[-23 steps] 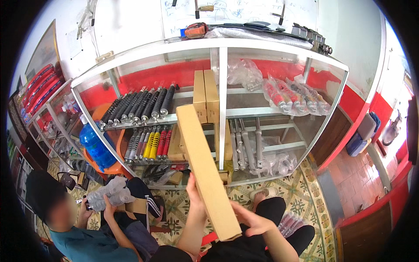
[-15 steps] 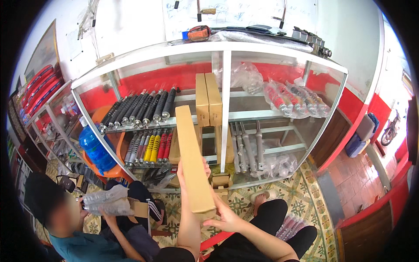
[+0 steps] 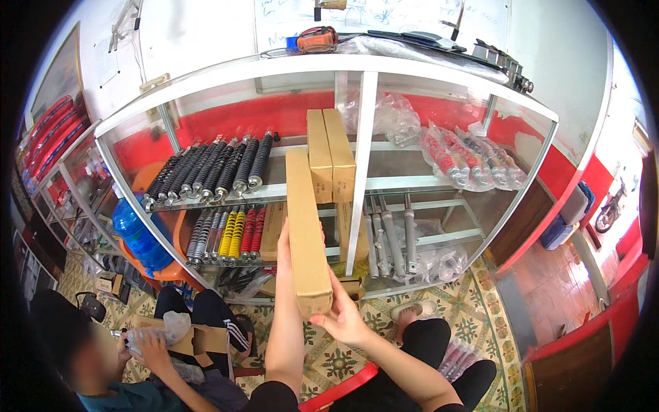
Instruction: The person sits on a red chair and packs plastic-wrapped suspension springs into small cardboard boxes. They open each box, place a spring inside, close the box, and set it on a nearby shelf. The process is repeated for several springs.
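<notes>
We clasp the box [image 3: 308, 226] in our left hand [image 3: 283, 251], its finger spread mostly hidden; our right hand [image 3: 345, 323], thumb apart from fingers, grips the near end.

A white-and-red wall [image 3: 192, 31] stands behind the glass cabinet [image 3: 288, 66], with a whiteboard [image 3: 412, 17] above it, patterned tiles [image 3: 467, 302] before it and daylight [image 3: 623, 130] to its right.
</notes>
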A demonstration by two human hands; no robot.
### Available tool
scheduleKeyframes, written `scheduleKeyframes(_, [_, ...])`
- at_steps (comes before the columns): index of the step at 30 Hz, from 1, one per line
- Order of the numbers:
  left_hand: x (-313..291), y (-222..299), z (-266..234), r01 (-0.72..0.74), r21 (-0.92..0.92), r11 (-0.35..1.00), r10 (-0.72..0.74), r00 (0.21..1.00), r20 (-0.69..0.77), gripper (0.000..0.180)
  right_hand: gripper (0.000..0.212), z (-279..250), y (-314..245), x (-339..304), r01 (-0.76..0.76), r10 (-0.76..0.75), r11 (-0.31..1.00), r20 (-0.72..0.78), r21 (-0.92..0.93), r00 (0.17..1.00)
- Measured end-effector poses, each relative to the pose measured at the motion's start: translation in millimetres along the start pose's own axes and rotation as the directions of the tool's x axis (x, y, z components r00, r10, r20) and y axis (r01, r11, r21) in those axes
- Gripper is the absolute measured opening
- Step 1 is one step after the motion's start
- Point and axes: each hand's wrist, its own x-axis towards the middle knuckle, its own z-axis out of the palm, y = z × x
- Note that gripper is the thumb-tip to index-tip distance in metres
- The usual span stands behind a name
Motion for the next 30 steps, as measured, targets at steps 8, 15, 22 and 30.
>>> scheduleKeyframes(8, [-44.4, 2.5, 59.1, -0.591, 0.693, 0.412, 0.534, 0.773, 0.343, 0.101, 0.083, -11.9, 38.0, 84.5, 0.120, -0.123, 0.992, -0.198, -0.026, 0.973])
scheduleKeyframes(15, [8.8, 53.4, 61.7, -0.503, 0.818, 0.280, 0.459, 0.818, 0.346, 0.105, 0.072, -20.7, 60.9, 132.5, 0.062, -0.125, 0.977, -0.312, -0.204, 0.942])
scheduleKeyframes(22, [63.6, 92.1, 47.6, -0.482, 0.846, 0.229, 0.405, 0.837, 0.367, 0.104, 0.057, -13.8, 99.8, 86.4, -0.122, 0.025, 0.951, -0.323, -0.285, 0.946])
scheduleKeyframes(30, [98.3, 116.4, 41.0, -0.424, 0.882, 0.206, 0.377, 0.866, 0.328, 0.104, 0.047, -33.4, 122.2, 50.7, -0.224, 0.127, 0.930, -0.316, -0.291, 0.940])
